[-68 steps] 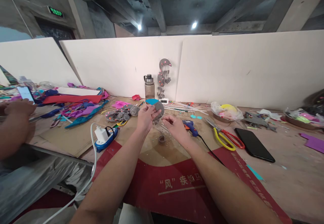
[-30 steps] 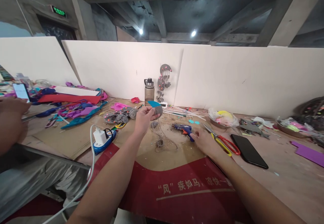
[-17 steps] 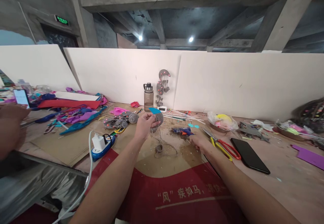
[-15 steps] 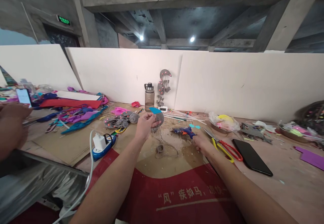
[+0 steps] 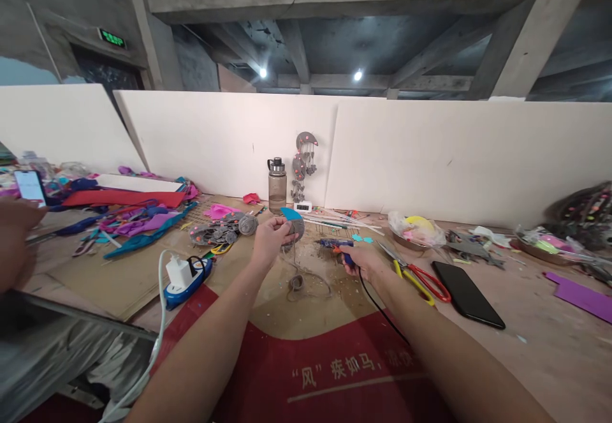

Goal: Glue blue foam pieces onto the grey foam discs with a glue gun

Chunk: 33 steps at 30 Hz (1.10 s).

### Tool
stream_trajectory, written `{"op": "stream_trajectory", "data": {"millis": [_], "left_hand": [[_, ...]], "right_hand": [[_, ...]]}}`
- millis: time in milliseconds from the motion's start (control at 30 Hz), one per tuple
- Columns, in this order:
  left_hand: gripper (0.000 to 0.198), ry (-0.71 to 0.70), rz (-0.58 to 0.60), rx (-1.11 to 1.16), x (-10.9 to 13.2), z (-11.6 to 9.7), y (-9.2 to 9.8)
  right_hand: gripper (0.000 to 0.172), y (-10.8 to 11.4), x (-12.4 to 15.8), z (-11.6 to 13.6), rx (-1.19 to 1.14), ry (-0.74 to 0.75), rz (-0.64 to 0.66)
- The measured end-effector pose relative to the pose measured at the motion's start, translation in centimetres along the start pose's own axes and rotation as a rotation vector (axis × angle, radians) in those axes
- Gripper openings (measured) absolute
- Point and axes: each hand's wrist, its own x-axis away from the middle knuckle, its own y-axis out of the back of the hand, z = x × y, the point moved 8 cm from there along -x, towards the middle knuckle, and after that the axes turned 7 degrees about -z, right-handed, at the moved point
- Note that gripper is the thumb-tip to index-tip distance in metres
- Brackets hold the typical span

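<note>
Between the fingers of my left hand (image 5: 268,239) is a round disc (image 5: 297,226), blue along its top and wrapped in grey yarn below. From it a strand of grey yarn (image 5: 315,277) trails down to a small coil (image 5: 296,282) on the brown board. My right hand (image 5: 361,262) is closed around the handle of a blue glue gun (image 5: 337,244), whose nozzle points left toward the disc without touching it. A black cord runs from the gun under my right forearm. Small light-blue cutouts (image 5: 362,238) lie just beyond the gun.
Scissors with red and yellow handles (image 5: 421,281) and a black phone (image 5: 468,295) lie at right. A drink bottle (image 5: 277,187) stands at the back beside a grey hanging ornament (image 5: 305,161). A power strip (image 5: 187,282) sits at left, near another person's hand (image 5: 16,238).
My right hand has taken a fuller grip on the glue gun and turned it slightly, drawing its cord into view. My left hand keeps holding the disc. The view has shifted slightly.
</note>
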Motion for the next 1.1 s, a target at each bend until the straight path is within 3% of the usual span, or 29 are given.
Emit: {"op": "stream_trajectory", "data": {"millis": [67, 167, 333, 467, 767, 1100], "left_hand": [[0.03, 0.014, 0.003, 0.006, -0.2, 0.3, 0.1], [0.027, 0.032, 0.004, 0.01, -0.2, 0.5, 0.1], [0.021, 0.02, -0.013, -0.023, 0.1, 0.3, 0.1], [0.014, 0.007, -0.069, -0.076, 0.2, 0.2, 0.5], [0.011, -0.002, -0.074, -0.143, 0.1, 0.6, 0.4], [0.012, -0.019, -0.075, -0.139, 0.1, 0.5, 0.5]], "right_hand": [[0.014, -0.5, 1.1, 0.9, -0.046, 0.055, -0.011], [0.025, -1.0, 3.6, 4.1, -0.2, 0.318, -0.035], [0.028, -3.1, 7.5, 7.1, -0.22, 0.531, 0.082], [0.025, -4.1, 8.8, 6.7, -0.145, 0.584, 0.146], [0.027, -3.5, 9.4, 6.2, 0.13, 0.794, 0.041], [0.023, -4.0, 9.3, 5.8, 0.208, 0.765, 0.054]]}}
